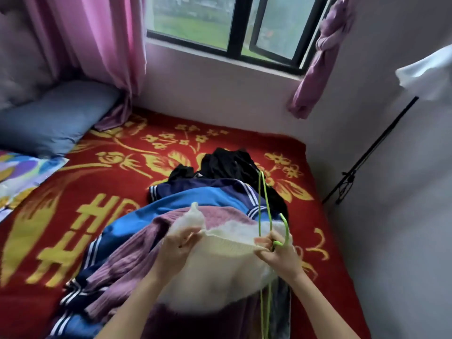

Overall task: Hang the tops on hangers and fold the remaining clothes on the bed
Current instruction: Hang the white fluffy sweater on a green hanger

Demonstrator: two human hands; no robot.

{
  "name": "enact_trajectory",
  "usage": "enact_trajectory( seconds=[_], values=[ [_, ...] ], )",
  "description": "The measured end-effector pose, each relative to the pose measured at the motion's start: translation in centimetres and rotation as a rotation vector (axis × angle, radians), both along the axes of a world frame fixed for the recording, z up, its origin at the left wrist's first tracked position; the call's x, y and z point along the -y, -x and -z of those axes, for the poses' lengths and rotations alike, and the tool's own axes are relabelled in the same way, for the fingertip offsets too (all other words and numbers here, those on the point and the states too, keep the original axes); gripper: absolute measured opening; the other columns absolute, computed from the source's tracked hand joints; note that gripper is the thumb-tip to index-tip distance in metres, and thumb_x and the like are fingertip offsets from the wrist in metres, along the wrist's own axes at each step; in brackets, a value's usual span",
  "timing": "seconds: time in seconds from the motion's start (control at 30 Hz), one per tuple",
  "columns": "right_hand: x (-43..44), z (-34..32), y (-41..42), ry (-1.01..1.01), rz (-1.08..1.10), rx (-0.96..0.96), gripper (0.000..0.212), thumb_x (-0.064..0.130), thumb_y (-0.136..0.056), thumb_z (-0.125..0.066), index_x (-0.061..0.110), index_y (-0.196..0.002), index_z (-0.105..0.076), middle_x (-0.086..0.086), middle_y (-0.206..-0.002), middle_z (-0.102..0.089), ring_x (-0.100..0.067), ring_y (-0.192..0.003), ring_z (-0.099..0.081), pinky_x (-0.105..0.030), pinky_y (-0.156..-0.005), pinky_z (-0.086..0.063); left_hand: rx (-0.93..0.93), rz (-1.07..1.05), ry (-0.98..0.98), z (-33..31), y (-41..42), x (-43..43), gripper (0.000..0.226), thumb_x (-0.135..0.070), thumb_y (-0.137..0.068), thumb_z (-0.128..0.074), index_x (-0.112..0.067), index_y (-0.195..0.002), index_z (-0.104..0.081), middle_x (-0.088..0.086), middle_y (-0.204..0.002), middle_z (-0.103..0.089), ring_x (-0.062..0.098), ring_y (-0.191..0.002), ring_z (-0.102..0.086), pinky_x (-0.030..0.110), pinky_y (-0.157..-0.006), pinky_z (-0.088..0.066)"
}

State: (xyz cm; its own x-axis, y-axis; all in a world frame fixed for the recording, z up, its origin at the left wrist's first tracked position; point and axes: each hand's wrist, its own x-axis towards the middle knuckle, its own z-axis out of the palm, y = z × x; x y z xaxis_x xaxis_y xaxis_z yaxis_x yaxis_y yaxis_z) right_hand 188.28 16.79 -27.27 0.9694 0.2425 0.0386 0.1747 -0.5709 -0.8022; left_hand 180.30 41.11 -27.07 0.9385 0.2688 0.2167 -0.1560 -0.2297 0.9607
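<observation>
Seen from the head camera, the left grip (179,245) pinches the ribbed hem of the white fluffy top (220,272). The right grip (276,253) clutches that hem together with a green hanger (263,199). The top lies over the clothes pile (195,194) on the bed (61,241).

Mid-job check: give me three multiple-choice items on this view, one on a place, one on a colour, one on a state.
1. The black garment lies: A) nearest the person B) farthest from the person C) midway
2. The hanger is: A) green B) white C) black
3. The white top is: A) lying untouched B) held by one hand C) held by both hands

B: it lies beyond the blue jacket.
A: green wire in the right hand.
C: left hand and right hand pinch its edge.
</observation>
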Motion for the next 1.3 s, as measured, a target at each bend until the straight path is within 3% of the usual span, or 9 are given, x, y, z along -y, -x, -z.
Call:
enact_trajectory(
  seconds=[0.2,0.33,0.43,0.6,0.73,0.87,1.03,1.13,1.3],
  values=[
    [-0.2,1.8,1.6,0.089,-0.084,-0.126,0.040,-0.001,-0.079,-0.069,0.017,-0.066,-0.037,-0.002,-0.079,-0.061,0.017,-0.069,-0.056,-0.013,-0.059,-0.039,-0.047,-0.038,-0.007,5.5,3.7,-1.6,0.040,-0.020,-0.077,-0.064,-0.058,-0.090,-0.065,-0.021,-0.087,-0.067,-0.008,-0.080,-0.061,0.012,-0.078,-0.046],
    [-1.7,2.2,2.0,0.267,-0.115,-0.143,0.045,0.000,-0.074,-0.069,0.028,-0.065,-0.036,0.003,-0.078,-0.056,-0.005,-0.070,-0.057,-0.014,-0.062,-0.042,-0.047,-0.036,0.033,6.6,5.2,-2.0,0.018,-0.048,-0.079,-0.063,-0.051,-0.096,-0.066,-0.005,-0.088,-0.066,0.004,-0.081,-0.062,0.023,-0.079,-0.048],
    [-2.6,2.9,2.6,0.300,-0.127,-0.208,0.040,-0.002,-0.069,-0.066,0.023,-0.062,-0.035,0.005,-0.062,-0.046,-0.019,-0.064,-0.052,-0.038,-0.064,-0.047,-0.038,-0.046,0.036,7.2,5.7,-2.2,0.022,-0.061,-0.081,-0.057,-0.049,-0.098,-0.066,-0.017,-0.085,-0.065,0.000,-0.081,-0.060,0.018,-0.079,-0.047],
    [-3.8,2.0,4.0,0.222,-0.047,-0.093,0.050,0.001,-0.072,-0.071,0.022,-0.055,-0.029,0.006,-0.051,-0.039,-0.009,-0.048,-0.039,-0.031,-0.055,-0.031,-0.129,-0.070,0.044,7.2,6.2,-2.2,0.009,-0.040,-0.081,-0.068,-0.033,-0.088,-0.067,-0.012,-0.075,-0.065,-0.003,-0.070,-0.056,0.009,-0.068,-0.043],
    [-5.2,-0.6,4.9,0.087,-0.008,0.176,0.039,0.012,-0.072,-0.073,0.017,-0.055,-0.038,-0.002,-0.051,-0.048,-0.021,-0.061,-0.048,-0.028,-0.054,-0.035,-0.438,-0.092,0.026,6.1,5.7,-2.6,0.067,-0.081,-0.050,-0.059,-0.027,-0.089,-0.058,-0.006,-0.077,-0.059,0.004,-0.069,-0.054,0.015,-0.062,-0.043],
    [-7.1,-1.6,5.5,-0.035,0.014,0.206,0.027,0.019,-0.068,-0.066,0.007,-0.058,-0.044,-0.007,-0.053,-0.050,-0.025,-0.058,-0.050,-0.026,-0.054,-0.038,-0.648,0.024,-0.210,6.4,5.4,-2.5,0.022,-0.054,-0.061,-0.065,-0.036,-0.068,-0.054,-0.015,-0.060,-0.057,0.008,-0.062,-0.051,0.027,-0.059,-0.038],
    [-7.0,-1.9,5.6,-0.089,0.086,0.144,0.046,-0.004,-0.072,-0.070,0.022,-0.054,-0.037,0.007,-0.048,-0.043,-0.020,-0.053,-0.046,-0.025,-0.054,-0.038,-0.619,-0.158,-0.124,5.8,5.5,-2.7,0.040,-0.042,-0.078,-0.067,-0.016,-0.059,-0.044,-0.005,-0.052,-0.037,0.012,-0.052,-0.034,0.031,-0.053,-0.025],
    [-6.7,-1.9,6.1,-0.105,0.060,0.140,0.050,-0.007,-0.072,-0.070,0.024,-0.053,-0.036,0.004,-0.049,-0.043,-0.014,-0.051,-0.042,-0.022,-0.052,-0.034,-0.673,-0.181,-0.211,5.2,5.4,-2.9,0.047,-0.053,-0.080,-0.064,-0.016,-0.058,-0.044,-0.005,-0.051,-0.039,0.016,-0.054,-0.040,0.030,-0.053,-0.026],
    [-6.9,-2.1,6.7,-0.101,0.034,0.191,0.056,-0.006,-0.072,-0.071,0.031,-0.054,-0.034,-0.012,-0.055,-0.055,-0.025,-0.060,-0.053,-0.027,-0.053,-0.038,-0.721,-0.179,-0.345,5.2,5.0,-2.2,0.037,-0.022,-0.079,-0.058,-0.012,-0.055,-0.032,0.000,-0.051,-0.036,0.025,-0.060,-0.040,0.031,-0.055,-0.027]
  ],
)
